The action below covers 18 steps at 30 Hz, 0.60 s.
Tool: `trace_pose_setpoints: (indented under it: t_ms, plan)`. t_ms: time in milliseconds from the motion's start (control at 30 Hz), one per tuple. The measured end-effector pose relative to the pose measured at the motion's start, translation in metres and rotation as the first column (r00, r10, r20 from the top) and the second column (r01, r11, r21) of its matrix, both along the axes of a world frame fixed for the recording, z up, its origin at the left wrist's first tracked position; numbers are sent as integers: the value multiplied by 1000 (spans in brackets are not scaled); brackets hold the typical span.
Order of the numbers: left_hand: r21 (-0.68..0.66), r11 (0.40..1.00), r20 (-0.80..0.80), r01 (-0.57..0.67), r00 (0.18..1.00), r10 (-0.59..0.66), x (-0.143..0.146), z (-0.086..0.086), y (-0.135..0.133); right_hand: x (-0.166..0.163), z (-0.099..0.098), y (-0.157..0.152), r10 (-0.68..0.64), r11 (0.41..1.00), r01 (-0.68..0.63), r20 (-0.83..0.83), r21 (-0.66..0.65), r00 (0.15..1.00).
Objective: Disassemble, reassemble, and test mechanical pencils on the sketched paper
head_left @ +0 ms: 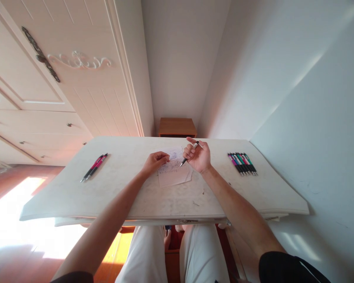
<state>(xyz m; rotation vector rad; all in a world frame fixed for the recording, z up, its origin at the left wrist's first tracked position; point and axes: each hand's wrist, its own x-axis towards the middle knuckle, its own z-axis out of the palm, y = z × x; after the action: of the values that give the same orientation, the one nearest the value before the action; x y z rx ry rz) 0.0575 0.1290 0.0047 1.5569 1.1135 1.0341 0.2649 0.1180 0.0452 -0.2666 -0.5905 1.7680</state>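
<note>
White walls (268, 70) close in a narrow corner, with a cream wardrobe (61, 78) on the left and a small wooden cabinet (177, 126) against the far wall. Across the middle stands a pale tabletop (129, 196), scuffed in places. Sunlight falls in a bright patch on the reddish floor (23, 220) below its left end.

At the centre of the tabletop lies a sheet of paper (177, 176), its far half covered in scribbles. The left hand (155, 162) rests on the paper's left edge. Its fingers (164, 158) are bent, with the tips pressing down on the sheet and gripping nothing.

The right hand (199, 157) hovers just beside the paper's right edge, palm turned partly upward. Its fingers (189, 140) are closed around a dark pen (190, 152). The pen slants down to the left, and its tip is just over the upper right part of the sheet; I cannot tell whether it touches.

A pair of pens (94, 167), pink and dark, lies side by side well apart on the left of the tabletop. On the right, a row of pens (242, 163) in mixed colours lies packed close together, near the right hand but clear of it.
</note>
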Motion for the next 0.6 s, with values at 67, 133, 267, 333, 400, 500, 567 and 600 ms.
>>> trace_pose_setpoints:
  t_ms: [67, 133, 267, 333, 400, 500, 567, 600]
  plan:
    - [4, 1000, -3, 0, 1000, 0, 0, -1, 0, 1, 0, 0, 2, 1000, -1, -17, 25, 1000]
    - [9, 1000, -8, -2, 1000, 2, 0, -2, 1, 0, 1, -1, 2, 1000, -2, -10, 26, 1000]
    - [19, 1000, -22, -4, 1000, 4, 0, -1, 1, -2, 4, -3, 10, 1000, -10, 33, -15, 999]
    - [23, 1000, -24, -1, 1000, 2, 0, 1, 0, -2, 5, -4, 28, 999, -27, 43, -20, 999]
    - [25, 1000, -26, -1, 1000, 1, 0, 2, 0, -2, 6, -5, 42, 999, -41, 49, -18, 998]
    - [25, 1000, -31, -5, 999, 6, 1, 3, -1, -2, 5, -4, 41, 999, -39, 68, -32, 997]
    - [29, 1000, -40, -1, 999, 2, 1, 2, -1, -2, 4, -4, 40, 998, -37, 75, -42, 996]
    - [29, 1000, -44, 4, 999, -2, 1, 2, 0, -2, 4, -3, 42, 998, -39, 71, -40, 997]
